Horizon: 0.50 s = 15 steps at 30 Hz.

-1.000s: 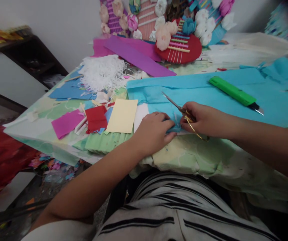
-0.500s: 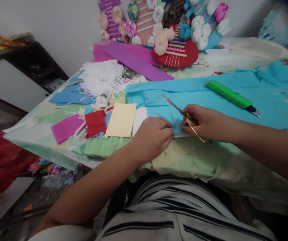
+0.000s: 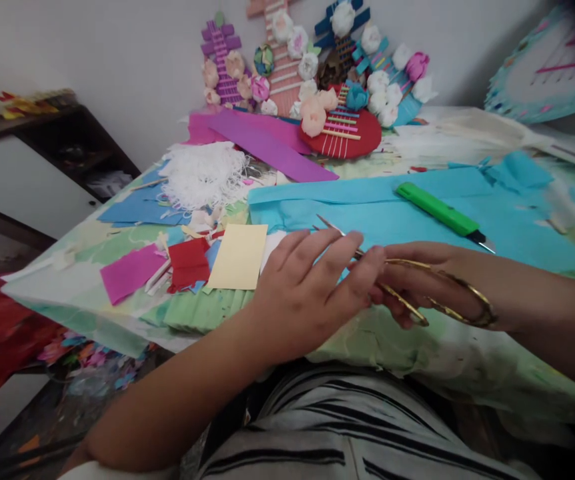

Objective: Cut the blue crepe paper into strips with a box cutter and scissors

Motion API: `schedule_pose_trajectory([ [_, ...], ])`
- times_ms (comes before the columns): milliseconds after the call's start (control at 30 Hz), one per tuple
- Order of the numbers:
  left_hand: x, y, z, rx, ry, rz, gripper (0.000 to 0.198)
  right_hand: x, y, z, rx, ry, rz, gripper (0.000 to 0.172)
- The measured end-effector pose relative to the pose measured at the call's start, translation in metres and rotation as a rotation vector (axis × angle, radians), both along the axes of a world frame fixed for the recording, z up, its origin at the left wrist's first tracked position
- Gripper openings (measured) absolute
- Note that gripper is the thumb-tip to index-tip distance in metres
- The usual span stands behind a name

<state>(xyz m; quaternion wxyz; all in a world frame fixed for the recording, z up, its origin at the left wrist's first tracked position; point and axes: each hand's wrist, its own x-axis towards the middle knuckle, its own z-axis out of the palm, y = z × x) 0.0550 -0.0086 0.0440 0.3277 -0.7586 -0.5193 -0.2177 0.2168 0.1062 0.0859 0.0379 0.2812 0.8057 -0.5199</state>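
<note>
Gold-handled scissors (image 3: 407, 262) lie across my right hand (image 3: 412, 267), which grips them with the handle loops turned back over its wrist. Their blades point up and left over a sheet of light blue paper (image 3: 307, 227). My left hand (image 3: 312, 293) is just left of them, its fingers spread over the blades and its nearest finger at the pivot; whether it presses on them I cannot tell. A green box cutter (image 3: 437, 209) with its blade out rests on the blue paper. A cream paper rectangle (image 3: 239, 257) lies left of my left hand.
Red (image 3: 188, 265) and magenta paper pieces (image 3: 131, 272) lie at the left. Behind them are a heap of white string (image 3: 205, 177) and purple strips (image 3: 272, 148). Flower-trimmed guitar-shaped crafts (image 3: 340, 133) lean on the wall. A dark shelf (image 3: 92, 133) stands left.
My left hand has lifted off the paper and spread over the scissors. The scissors have turned in my right hand, their loops now back toward the wrist. The view has tilted up slightly.
</note>
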Motion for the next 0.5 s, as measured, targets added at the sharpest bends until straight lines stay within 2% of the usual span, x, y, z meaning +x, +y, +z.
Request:
schedule_pose_trajectory([
  [67,-0.003,0.006,0.010,-0.101,0.061,0.000,0.043,-0.001,-0.003,0.004,-0.084,0.002,0.041,0.031],
  [133,-0.008,0.013,0.016,-0.163,0.110,-0.014,0.035,-0.002,-0.003,0.006,-0.230,0.014,0.000,0.027],
  [233,-0.013,0.023,0.018,-0.111,0.142,-0.020,0.021,-0.001,-0.001,0.008,-0.433,0.025,-0.105,0.034],
  [300,-0.013,0.028,0.019,-0.091,0.130,-0.019,0.017,0.001,0.001,0.010,-0.513,0.054,-0.126,0.034],
  [433,-0.010,0.032,0.022,-0.144,0.043,-0.058,0.016,0.012,0.008,0.018,-0.559,0.107,-0.038,0.027],
  [500,-0.009,0.034,0.023,-0.171,-0.016,-0.063,0.017,0.017,0.012,0.022,-0.470,0.163,-0.006,0.021],
])
